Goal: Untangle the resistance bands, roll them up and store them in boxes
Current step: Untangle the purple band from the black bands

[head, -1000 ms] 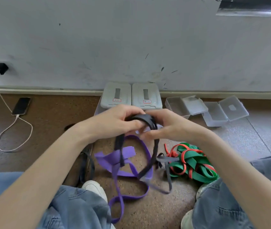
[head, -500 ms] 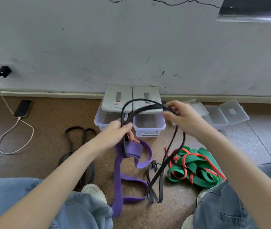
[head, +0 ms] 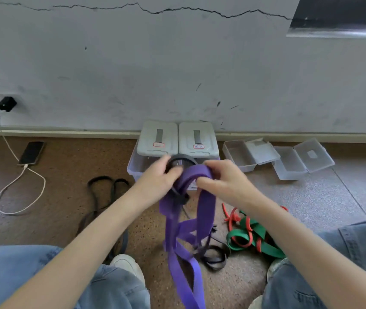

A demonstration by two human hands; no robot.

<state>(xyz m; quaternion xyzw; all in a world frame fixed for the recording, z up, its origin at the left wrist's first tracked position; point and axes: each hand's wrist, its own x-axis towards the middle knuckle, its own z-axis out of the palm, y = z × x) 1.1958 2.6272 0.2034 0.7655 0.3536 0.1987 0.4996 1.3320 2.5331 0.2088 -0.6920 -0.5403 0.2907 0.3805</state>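
Low in the frame, a flat, matte purple band [head: 184,237] hangs in loose folds to the speckled brown floor [head: 66,192], beside a tangle of green and red bands [head: 247,238] at lower right. At centre, both forearms reach forward: the left hand [head: 157,179] curls its fingers round a thin black band [head: 181,158], apparently the purple one too, though blur hides it. The right hand [head: 222,178] pinches the purple band's top fold. Just behind stand two lidded boxes [head: 178,139], with two clear open boxes [head: 278,158] further right.
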